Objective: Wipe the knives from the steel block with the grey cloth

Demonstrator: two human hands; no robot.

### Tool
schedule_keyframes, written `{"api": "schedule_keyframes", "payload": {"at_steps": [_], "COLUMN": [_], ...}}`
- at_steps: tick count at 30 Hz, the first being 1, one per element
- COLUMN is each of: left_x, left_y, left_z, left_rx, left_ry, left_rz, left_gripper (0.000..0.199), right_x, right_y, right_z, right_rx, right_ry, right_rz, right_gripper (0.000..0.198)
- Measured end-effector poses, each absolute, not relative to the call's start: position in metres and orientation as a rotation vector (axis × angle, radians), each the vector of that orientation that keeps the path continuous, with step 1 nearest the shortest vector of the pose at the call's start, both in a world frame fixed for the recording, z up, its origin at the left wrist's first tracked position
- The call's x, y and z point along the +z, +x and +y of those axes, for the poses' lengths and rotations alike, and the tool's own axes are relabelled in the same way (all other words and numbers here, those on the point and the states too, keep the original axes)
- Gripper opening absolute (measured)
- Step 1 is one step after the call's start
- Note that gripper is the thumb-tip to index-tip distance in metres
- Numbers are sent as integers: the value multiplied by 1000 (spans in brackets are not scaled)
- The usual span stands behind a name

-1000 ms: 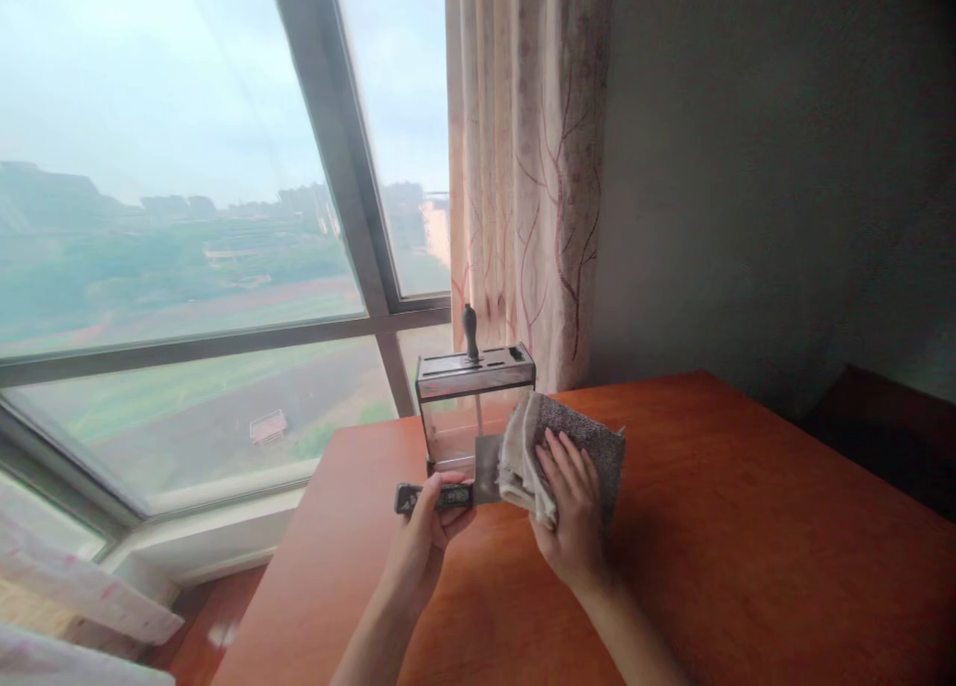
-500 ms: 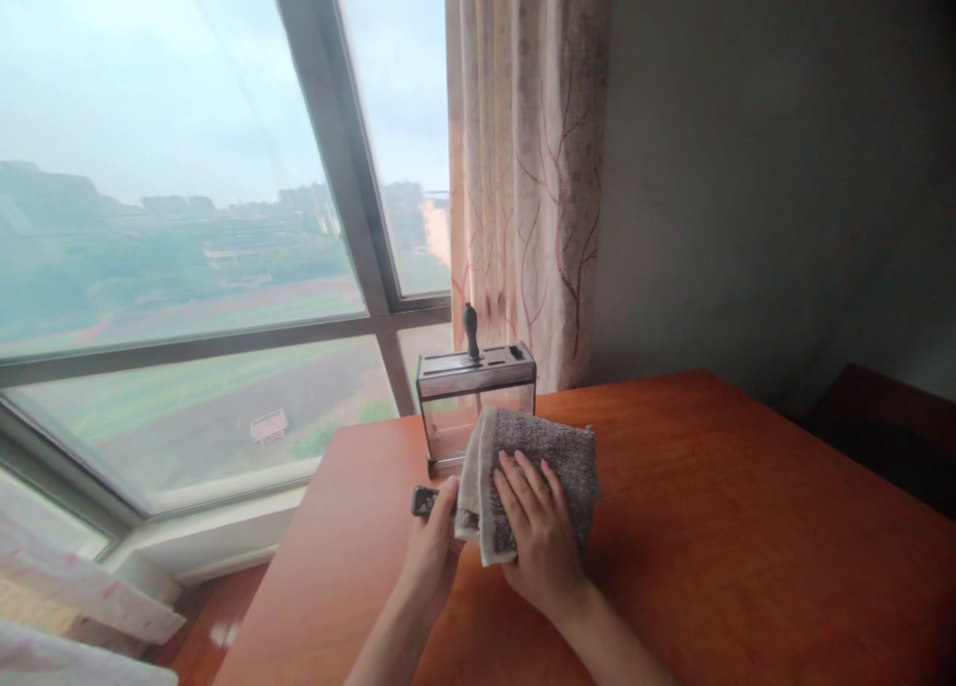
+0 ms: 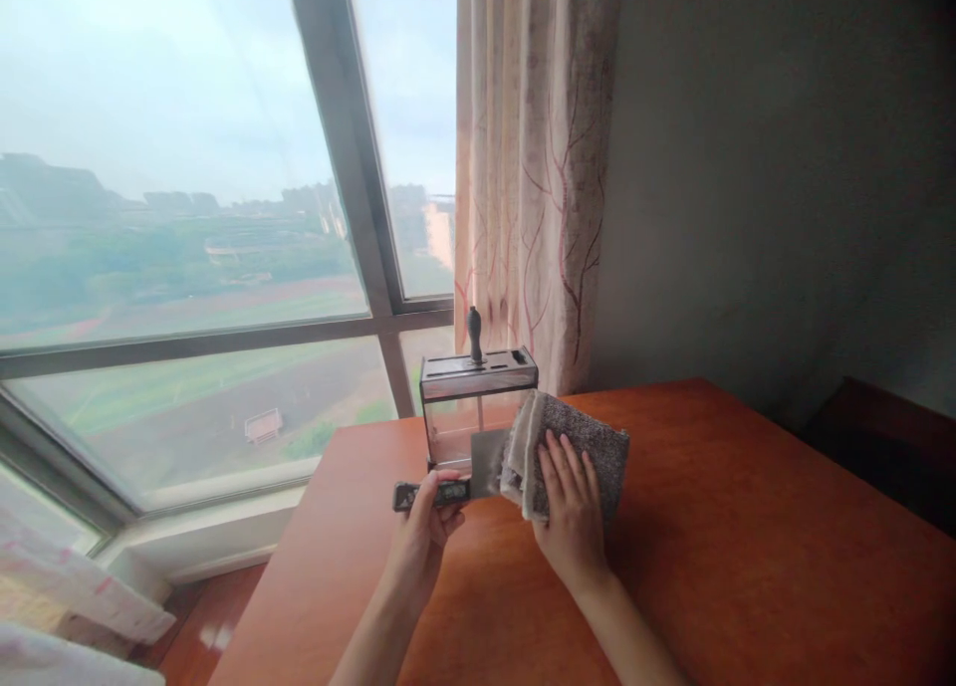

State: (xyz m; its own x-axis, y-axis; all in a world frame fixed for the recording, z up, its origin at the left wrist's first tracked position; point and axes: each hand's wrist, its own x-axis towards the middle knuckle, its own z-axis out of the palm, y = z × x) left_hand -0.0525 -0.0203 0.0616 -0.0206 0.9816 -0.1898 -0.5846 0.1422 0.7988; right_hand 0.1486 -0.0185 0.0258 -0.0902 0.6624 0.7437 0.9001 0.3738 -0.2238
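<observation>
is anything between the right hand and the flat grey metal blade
Yes: the folded grey-and-cream cloth under the right hand's fingers comes between, hiding the right-hand end of the flat grey metal blade.

The broad-bladed knife [image 3: 487, 464] lies roughly level, its dark handle [image 3: 457, 490] to the left, marked with paler patches along the side. Its blade is flat, grey and dull, one broad face showing and rising mostly above the line of the handle. The far end is hidden by the cloth [image 3: 601, 449], so its tip cannot be seen. The cloth is folded into several layers, speckled grey and rough outside, with paler, frayed edges toward the knife, and tilts down to the right.
</observation>
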Motion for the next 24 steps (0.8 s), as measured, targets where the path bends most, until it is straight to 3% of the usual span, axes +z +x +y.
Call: {"api": "schedule_keyframes", "payload": {"at_steps": [12,17,24], "left_x": [56,53,62], "left_y": [-38,-42,-53], "left_z": [-25,-22,-18], "left_rx": [1311,1350,1405], "left_ry": [587,631,540], "left_rz": [871,843,882], "left_gripper": [41,30,31], "right_x": [32,29,21], "right_y": [110,128,157], "right_z": [-42,-30,-16], "right_rx": [-338,-365,-365], "right_ry": [-1076,-1176,-1362], "right_rz": [-2124,-2004,-1757], "right_gripper": [64,61,63]}}
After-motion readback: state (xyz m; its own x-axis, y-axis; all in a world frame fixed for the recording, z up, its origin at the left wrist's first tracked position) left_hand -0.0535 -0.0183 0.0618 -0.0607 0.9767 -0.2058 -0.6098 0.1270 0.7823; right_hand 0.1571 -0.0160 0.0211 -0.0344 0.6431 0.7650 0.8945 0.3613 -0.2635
